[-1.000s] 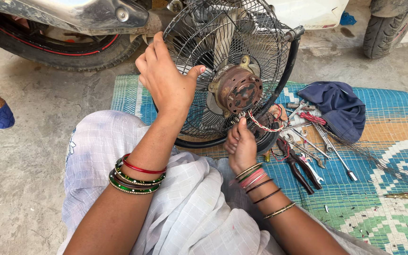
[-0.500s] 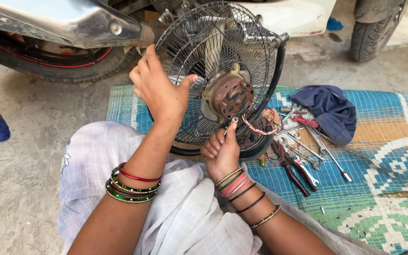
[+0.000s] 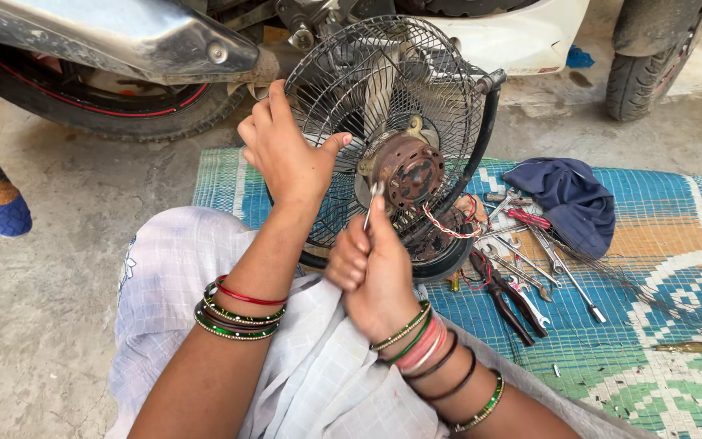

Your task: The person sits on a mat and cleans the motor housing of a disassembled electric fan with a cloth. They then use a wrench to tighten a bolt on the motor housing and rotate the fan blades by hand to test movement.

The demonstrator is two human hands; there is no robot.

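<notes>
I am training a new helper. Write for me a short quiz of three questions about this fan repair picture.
1. True or false: the left hand grips the fan's wire guard.
2. What does the right hand hold against the rusty motor?
3. Where do the pliers lie: A) on the mat, B) on the blue cloth, C) in a hand?

Key: 1 true; 2 a thin metal tool, kind unclear; 3 A.

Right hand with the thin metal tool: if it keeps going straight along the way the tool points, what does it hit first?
Probably the rusty fan motor. The right hand aims the thin metal tool up toward the motor's left edge, its tip almost there. Depth is unclear; it could meet the wire grille beside it instead.
</notes>
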